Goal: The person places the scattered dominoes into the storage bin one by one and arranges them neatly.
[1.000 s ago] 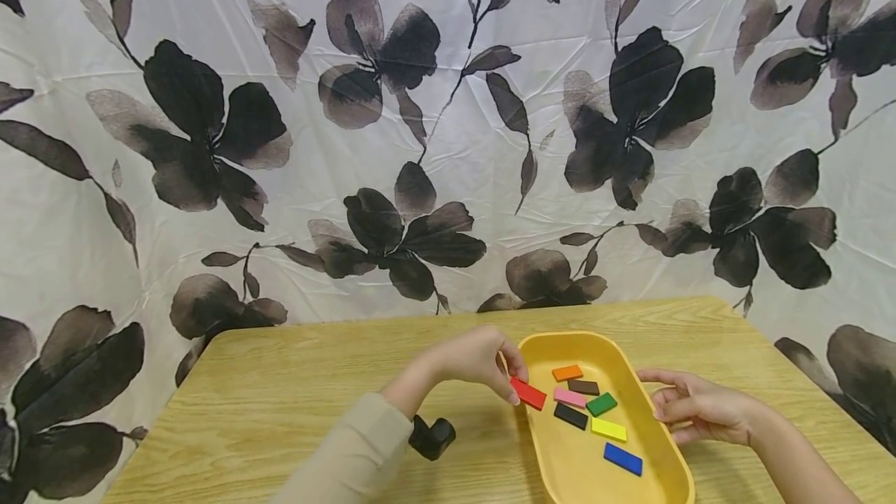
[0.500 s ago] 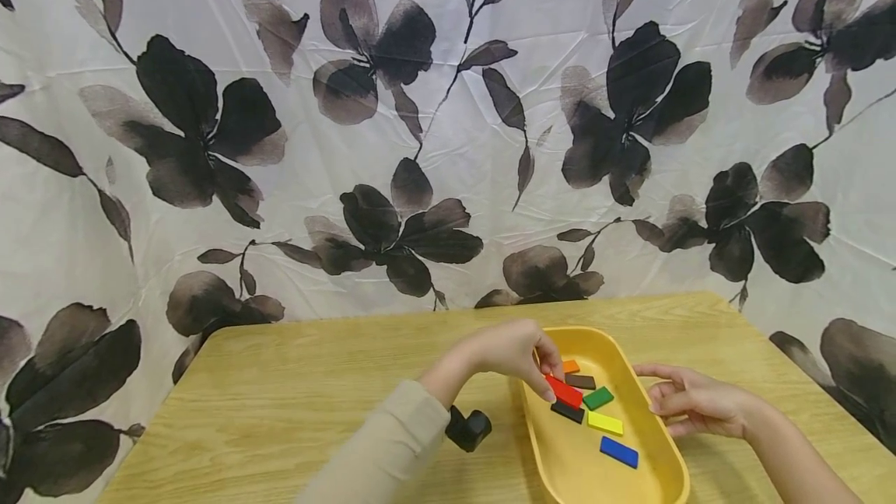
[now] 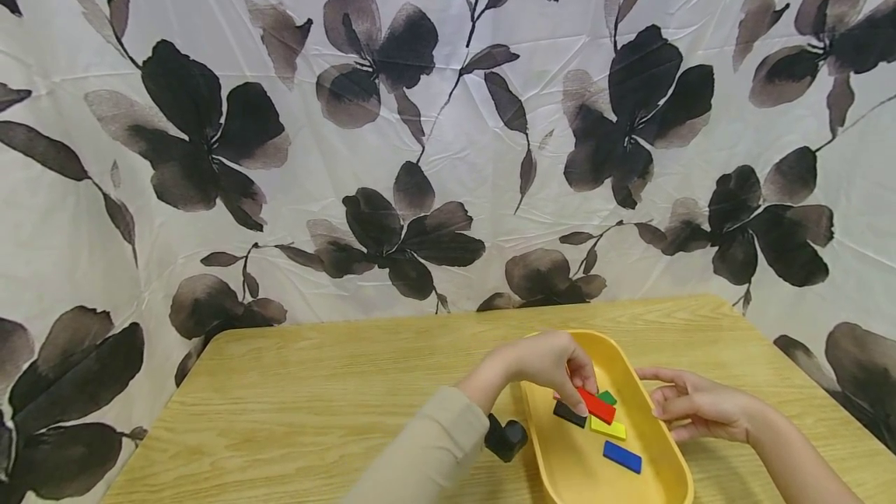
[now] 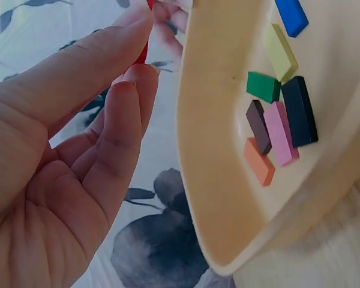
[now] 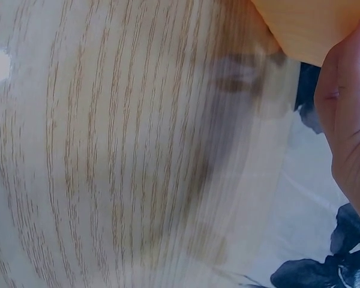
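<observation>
Between thumb and fingertips, my left hand (image 3: 549,364) pinches a red rectangular block (image 3: 598,407), held over the yellow tray (image 3: 577,477). Inside the tray lie a black block (image 3: 570,413), a yellow block (image 3: 607,428), a green block (image 3: 607,397) and a blue block (image 3: 622,457). The left wrist view adds a pink block (image 4: 281,133), a brown block (image 4: 259,127) and an orange block (image 4: 259,162), mostly covered by the left hand in the head view. Only a sliver of red shows there. My right hand (image 3: 710,408) touches the tray's right side from outside, fingers loosely bent.
The tray stands on a wood-grain table (image 3: 315,387). A black device (image 3: 505,438) shows by the left wrist, close to the tray's left rim. Behind the table hangs a white cloth (image 3: 490,177) with dark flowers.
The left hand has carried the red block rightward, from the tray's left rim to above the middle blocks. The right hand has stayed at the tray's side.
</observation>
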A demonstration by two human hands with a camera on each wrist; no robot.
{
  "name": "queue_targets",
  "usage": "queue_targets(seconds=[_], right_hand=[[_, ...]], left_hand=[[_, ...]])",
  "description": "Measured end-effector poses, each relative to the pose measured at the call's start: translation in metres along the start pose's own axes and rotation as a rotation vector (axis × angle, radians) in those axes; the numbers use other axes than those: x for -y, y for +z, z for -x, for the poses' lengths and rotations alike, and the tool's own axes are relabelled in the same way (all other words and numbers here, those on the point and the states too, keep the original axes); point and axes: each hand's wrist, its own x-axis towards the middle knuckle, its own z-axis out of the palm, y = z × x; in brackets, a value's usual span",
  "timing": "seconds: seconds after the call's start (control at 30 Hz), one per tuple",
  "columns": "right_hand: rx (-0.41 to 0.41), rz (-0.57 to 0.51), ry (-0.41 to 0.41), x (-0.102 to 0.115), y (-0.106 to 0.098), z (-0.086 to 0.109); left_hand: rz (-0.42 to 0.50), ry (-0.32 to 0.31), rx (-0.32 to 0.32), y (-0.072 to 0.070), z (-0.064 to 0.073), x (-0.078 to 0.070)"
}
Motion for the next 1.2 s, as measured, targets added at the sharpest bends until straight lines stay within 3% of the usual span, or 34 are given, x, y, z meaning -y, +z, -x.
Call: queue_targets(seconds=[0.23,0.47,0.67,1.2], right_hand=[[-0.009,-0.001,0.013,0.001,-0.001,0.001],[0.002,-0.013,0.005,0.000,-0.001,0.002],[-0.008,-0.004,0.004,-0.001,-0.003,0.003],[-0.054,0.027,0.006,-0.001,-0.001,0.001]], left_hand=[[0.056,-0.035,0.004,0.012,-0.015,0.008],[0.139,-0.134,-0.033,0.025,-0.023,0.022],[0.175,-0.165,-0.057,0.034,-0.028,0.029],[0.113,-0.295,-0.050,0.044,-0.029,0.034]])
